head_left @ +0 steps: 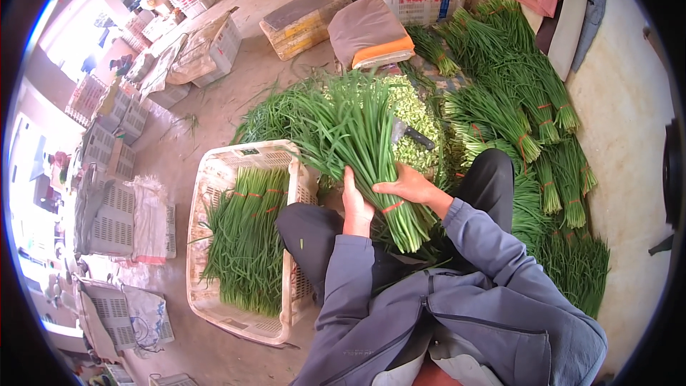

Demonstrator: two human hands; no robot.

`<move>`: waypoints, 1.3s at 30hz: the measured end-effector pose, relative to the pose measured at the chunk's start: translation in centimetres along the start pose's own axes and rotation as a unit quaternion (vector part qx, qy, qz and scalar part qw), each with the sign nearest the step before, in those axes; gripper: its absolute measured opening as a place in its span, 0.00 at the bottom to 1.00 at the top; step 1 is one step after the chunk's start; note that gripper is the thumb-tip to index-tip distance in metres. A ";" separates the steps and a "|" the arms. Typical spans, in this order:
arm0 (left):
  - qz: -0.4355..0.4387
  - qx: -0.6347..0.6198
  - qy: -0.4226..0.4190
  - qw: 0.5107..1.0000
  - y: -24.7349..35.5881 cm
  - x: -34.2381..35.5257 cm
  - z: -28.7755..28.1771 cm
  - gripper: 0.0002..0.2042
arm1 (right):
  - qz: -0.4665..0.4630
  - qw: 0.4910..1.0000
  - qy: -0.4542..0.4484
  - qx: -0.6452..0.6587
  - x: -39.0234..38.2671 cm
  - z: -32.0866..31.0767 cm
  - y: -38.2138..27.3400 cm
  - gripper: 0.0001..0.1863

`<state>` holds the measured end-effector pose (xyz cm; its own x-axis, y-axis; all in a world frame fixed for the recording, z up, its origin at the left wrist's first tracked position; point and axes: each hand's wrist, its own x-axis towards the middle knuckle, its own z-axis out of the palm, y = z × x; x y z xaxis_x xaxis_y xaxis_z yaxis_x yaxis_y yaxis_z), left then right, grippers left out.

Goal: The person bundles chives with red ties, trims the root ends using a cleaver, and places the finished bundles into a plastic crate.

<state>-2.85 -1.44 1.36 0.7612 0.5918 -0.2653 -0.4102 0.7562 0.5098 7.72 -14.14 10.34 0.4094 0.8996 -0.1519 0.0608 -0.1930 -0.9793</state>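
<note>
Creased grey jacket (486,314); left hand (356,202), right hand (414,187) curled round slender-stalked, flat-leaved green bundle (364,139).

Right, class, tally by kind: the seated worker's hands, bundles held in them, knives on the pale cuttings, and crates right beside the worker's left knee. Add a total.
Hands: 2 (left hand, right hand)
Held bundle: 1
Knife: 1
Crate: 1
Total: 5

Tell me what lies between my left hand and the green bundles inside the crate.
In the head view, your left knee and the crate's right wall lie between your left hand and the green bundles.
</note>
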 end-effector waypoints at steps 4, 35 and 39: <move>0.001 -0.007 0.008 1.000 0.1 -0.8 0.9 0.25 | 0.060 0.997 0.046 -0.028 0.8 0.0 -0.2 0.44; 0.009 0.051 0.013 0.999 -0.2 -0.8 -0.4 0.20 | -0.047 0.939 0.052 -0.336 -1.0 0.1 2.8 0.63; 0.010 0.024 -0.009 1.000 -0.4 -0.8 -0.1 0.21 | -0.006 0.974 0.088 -0.208 -1.5 -0.5 4.9 0.70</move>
<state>-3.38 -2.16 1.30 0.7625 0.6009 -0.2399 -0.4011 0.7299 0.5535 7.85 -16.64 5.81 0.5540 0.8288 -0.0792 0.4152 -0.3575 -0.8365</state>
